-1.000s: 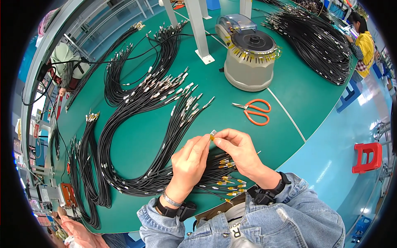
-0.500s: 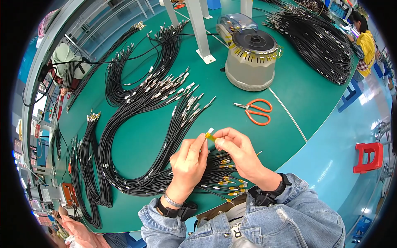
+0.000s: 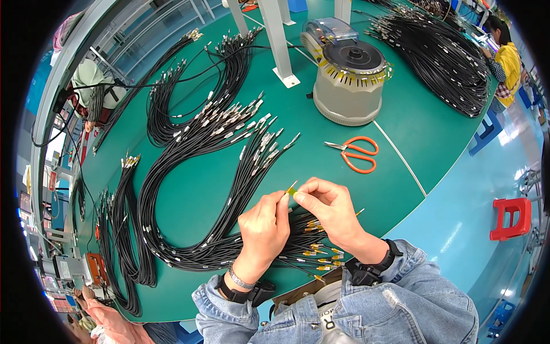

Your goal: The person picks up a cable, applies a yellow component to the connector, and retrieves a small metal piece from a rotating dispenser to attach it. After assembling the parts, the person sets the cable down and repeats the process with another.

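In front of me, my left hand (image 3: 264, 225) pinches the end of a cable; its thin tip (image 3: 293, 184) sticks up past my fingers. Close beside it, my right hand (image 3: 327, 207) grips a small piece of yellow tape (image 3: 291, 191) between thumb and forefinger, against that cable end. A bundle of black cables (image 3: 150, 215) curves over the green table and runs beneath my hands. Several cable ends with yellow tape (image 3: 321, 261) fan out under my wrists. How far the tape goes round the cable is hidden by my fingers.
Orange-handled scissors (image 3: 358, 155) lie beyond my right hand. Behind them stands a round tape dispenser (image 3: 349, 86) with yellow strips around its rim. More black cables (image 3: 429, 57) lie at the far right. A metal post (image 3: 278, 46) rises from the table (image 3: 395, 189). A red stool (image 3: 510, 219) stands right.
The held cable end has turned, so its white part no longer shows and a thin tip does. The yellow tape now sits closer around it; both hands shifted only slightly.
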The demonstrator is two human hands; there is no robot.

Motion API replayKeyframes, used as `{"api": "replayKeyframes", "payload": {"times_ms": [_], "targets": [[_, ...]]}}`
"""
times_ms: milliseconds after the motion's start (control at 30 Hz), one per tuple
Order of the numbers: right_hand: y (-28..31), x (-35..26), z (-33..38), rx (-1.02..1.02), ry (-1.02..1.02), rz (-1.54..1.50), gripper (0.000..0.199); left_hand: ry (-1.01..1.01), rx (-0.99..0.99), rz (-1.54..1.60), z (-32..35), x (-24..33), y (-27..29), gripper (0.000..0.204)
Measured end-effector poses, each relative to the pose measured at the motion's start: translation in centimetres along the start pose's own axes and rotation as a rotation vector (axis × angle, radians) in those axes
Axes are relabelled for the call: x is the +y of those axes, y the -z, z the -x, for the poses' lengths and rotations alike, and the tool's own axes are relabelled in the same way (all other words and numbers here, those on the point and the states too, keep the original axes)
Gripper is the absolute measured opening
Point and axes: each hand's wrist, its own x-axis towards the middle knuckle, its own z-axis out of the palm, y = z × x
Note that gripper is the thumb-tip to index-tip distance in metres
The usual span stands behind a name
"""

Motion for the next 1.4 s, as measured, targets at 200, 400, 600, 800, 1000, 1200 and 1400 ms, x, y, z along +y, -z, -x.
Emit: {"api": "replayKeyframes", "payload": {"times_ms": [200, 400, 600, 800, 1000, 1200, 1400], "targets": [[0.0, 0.1, -0.1, 0.011, 0.039, 0.058, 0.011, 0.143, -0.066, 0.113, 0.0, 0.4, 0.1, 0.005], [0.1, 0.3, -0.1, 0.008, 0.049, 0.062, 0.011, 0.229, -0.109, 0.22, 0.1, 0.1, 0.2, 0.008], [0.1, -0.2, 0.1, -0.02, 0.038, 0.101, 0.008, 0.34, -0.192, 0.365, 0.0, -0.1, 0.6, 0.015], [0.2, -0.2, 0.0, -0.032, 0.132, 0.223, 0.007, 0.635, -0.377, 0.713, -0.9, -0.4, 1.8, 0.022], [0.2, -0.2, 0.1, -0.066, 0.202, 0.237, 0.006, 0.794, -0.548, 1.085, -1.4, -1.3, 2.4, 0.026], [0.3, -0.3, 0.0, -0.131, 0.26, 0.256, 0.006, 0.828, -0.648, 1.228, -1.5, -2.2, 2.7, 0.028], [0.6, -0.3, -0.4, -0.19, 0.297, 0.263, 0.014, 0.884, -0.725, 1.328, -1.4, -2.6, 2.5, 0.03]]}}
